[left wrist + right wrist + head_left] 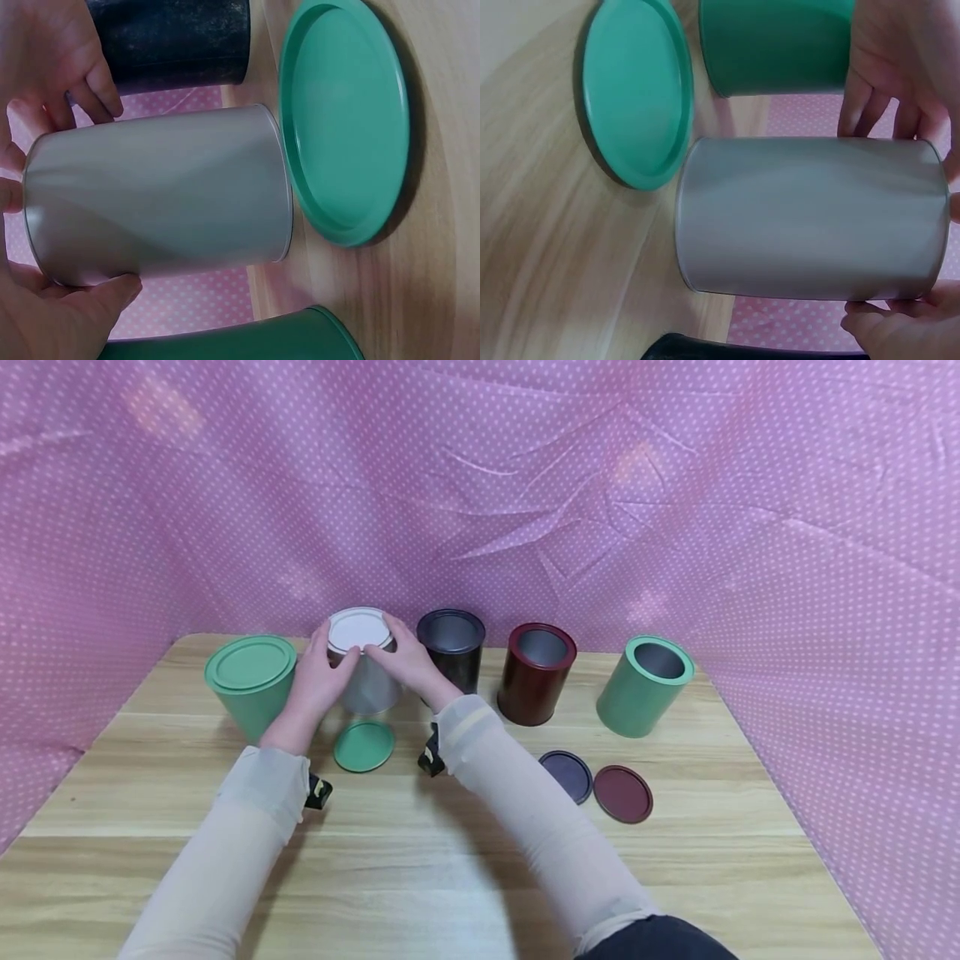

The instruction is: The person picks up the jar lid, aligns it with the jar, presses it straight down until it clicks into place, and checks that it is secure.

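A silver can (370,687) with a white lid (358,629) on top stands upright on the table. My left hand (318,677) holds its top end from the left, fingers along the side and thumb at the front of the rim. From the right, my right hand (414,667) grips the same end, its thumb close to the left one. In the left wrist view the can's plain silver wall (157,195) lies between both hands. A loose green lid (363,746) rests on the table just in front of the can.
Left of the hands stands a lidded green can (251,672). To the right are an uncovered black can (459,667), a dark red can (531,689) and another green can (637,702). A black lid (567,777) and a dark red lid (623,794) lie before them. Pink dotted cloth (480,485) surrounds the table.
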A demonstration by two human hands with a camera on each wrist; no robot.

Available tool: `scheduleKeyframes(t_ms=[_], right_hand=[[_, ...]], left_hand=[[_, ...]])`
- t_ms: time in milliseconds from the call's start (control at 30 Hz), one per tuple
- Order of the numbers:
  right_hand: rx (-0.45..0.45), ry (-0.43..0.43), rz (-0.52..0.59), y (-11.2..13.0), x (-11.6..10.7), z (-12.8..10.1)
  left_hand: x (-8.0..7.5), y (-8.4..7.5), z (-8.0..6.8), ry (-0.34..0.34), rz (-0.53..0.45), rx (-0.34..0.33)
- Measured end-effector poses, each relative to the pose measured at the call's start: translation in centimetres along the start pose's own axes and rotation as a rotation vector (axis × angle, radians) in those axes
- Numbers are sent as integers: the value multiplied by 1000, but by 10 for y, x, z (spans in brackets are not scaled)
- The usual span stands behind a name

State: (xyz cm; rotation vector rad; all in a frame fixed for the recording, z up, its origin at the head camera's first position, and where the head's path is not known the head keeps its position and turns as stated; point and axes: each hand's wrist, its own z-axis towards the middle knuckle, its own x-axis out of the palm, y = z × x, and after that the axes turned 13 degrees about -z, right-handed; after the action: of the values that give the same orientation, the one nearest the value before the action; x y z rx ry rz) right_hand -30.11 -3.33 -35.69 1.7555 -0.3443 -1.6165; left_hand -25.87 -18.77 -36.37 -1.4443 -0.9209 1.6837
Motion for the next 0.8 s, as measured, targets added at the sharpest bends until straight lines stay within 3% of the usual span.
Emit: scheduleKeyframes(t_ms=[367, 800], right_hand=[[-30, -25, 30, -4, 4, 1], [-41, -40, -50, -4, 5, 4]], left_hand=[[5, 3, 2, -26, -3, -6], [6, 3, 3, -42, 14, -15]])
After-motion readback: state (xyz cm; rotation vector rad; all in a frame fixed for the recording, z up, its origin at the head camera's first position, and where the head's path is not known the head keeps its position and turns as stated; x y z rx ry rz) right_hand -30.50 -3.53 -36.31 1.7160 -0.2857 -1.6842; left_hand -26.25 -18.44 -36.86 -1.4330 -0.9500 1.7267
